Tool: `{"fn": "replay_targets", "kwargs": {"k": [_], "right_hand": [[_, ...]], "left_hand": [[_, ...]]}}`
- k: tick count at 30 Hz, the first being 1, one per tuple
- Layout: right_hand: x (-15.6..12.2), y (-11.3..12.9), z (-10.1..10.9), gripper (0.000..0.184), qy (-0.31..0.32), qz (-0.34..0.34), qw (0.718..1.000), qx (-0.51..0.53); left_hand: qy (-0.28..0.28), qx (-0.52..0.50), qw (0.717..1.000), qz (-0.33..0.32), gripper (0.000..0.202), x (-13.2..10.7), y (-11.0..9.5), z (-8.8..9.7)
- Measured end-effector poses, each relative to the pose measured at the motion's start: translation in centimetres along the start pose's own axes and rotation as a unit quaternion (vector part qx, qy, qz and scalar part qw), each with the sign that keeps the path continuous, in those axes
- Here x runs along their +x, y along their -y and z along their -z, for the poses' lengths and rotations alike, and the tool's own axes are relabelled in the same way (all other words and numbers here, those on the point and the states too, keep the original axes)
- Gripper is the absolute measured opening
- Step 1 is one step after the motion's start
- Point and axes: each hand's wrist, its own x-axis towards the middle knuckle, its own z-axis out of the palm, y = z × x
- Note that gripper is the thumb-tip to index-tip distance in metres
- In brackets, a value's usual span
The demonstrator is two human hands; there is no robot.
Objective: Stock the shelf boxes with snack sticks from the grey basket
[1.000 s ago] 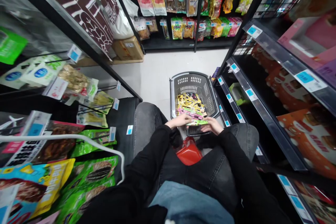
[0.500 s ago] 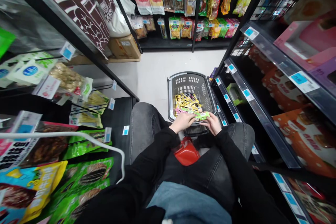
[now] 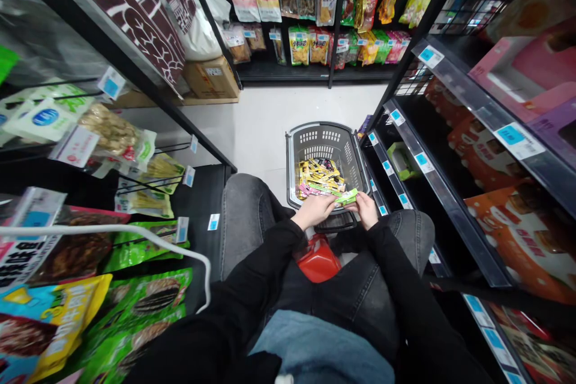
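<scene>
I sit low in a shop aisle with a grey plastic basket (image 3: 324, 138) on the floor in front of my knees. Several small yellow, pink and green snack packets (image 3: 318, 175) lie in it. My left hand (image 3: 316, 209) and my right hand (image 3: 365, 207) meet over the basket's near rim. Both pinch a small stack of green packets (image 3: 347, 197) between them, fingers closed on it.
Hooks with hanging snack bags (image 3: 108, 132) line the left rack. Black shelves with orange boxes (image 3: 504, 216) and blue price tags run along the right. A red stool (image 3: 318, 261) shows between my legs. A cardboard box (image 3: 211, 78) stands on the floor far left.
Both hands have lifted slightly from the basket's near edge with the green packets, which now tilt up toward the right. The view has shifted a little.
</scene>
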Motion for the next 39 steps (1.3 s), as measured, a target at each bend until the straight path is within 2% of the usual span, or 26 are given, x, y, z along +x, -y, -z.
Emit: {"fn": "replay_targets", "kwargs": {"k": [4,8,14,17,19,22,25,27,29,31,35,37,39], "right_hand": [[-0.1,0.1,-0.2,0.032,0.012,0.000,0.998,-0.054],[-0.3,0.2,-0.3,0.033,0.042,-0.009,0.997,-0.070],[-0.4,0.0,-0.5,0.039,0.028,0.020,0.997,-0.070],[-0.1,-0.3,-0.4,0.037,0.018,0.045,0.994,-0.095],[0.1,-0.5,-0.2,0.032,0.008,0.071,0.990,-0.121],[0.4,-0.7,0.1,0.028,-0.006,0.100,0.986,-0.135],[0.4,-0.6,0.1,0.029,-0.019,0.110,0.982,-0.151],[0.3,-0.4,0.1,0.030,-0.015,0.115,0.979,-0.167],[0.1,-0.1,0.0,0.031,-0.007,0.121,0.977,-0.177],[0.0,0.3,-0.1,0.030,0.001,0.122,0.976,-0.179],[-0.3,0.9,-0.2,0.029,0.025,0.098,0.979,-0.180],[-0.3,1.0,-0.2,0.030,0.011,0.093,0.978,-0.188],[-0.3,1.0,-0.1,0.030,-0.009,0.096,0.975,-0.200]], "left_hand": [[0.020,0.029,0.999,0.011,0.043,-0.1,-0.3,-0.6],[0.024,0.027,0.999,0.018,0.041,0.1,-0.4,-1.0],[0.016,0.017,0.999,0.025,0.037,0.2,-0.4,-1.1],[0.007,-0.011,1.000,0.013,0.036,0.3,-0.5,-1.4],[-0.005,-0.067,0.998,0.016,0.033,0.5,-0.5,-1.7],[0.004,-0.213,0.976,0.041,0.028,0.9,-0.2,-2.4],[0.044,-0.355,0.929,0.094,0.028,1.2,0.2,-2.9],[0.076,-0.413,0.898,0.134,0.032,1.3,0.3,-3.0],[0.106,-0.437,0.880,0.154,0.035,1.4,0.4,-2.9],[0.116,-0.437,0.879,0.151,0.034,1.4,0.5,-2.7],[0.095,-0.425,0.889,0.140,0.033,1.2,0.6,-2.5],[0.103,-0.436,0.885,0.127,0.031,1.2,0.5,-2.5],[0.131,-0.464,0.870,0.105,0.027,1.1,0.5,-2.6]]}}
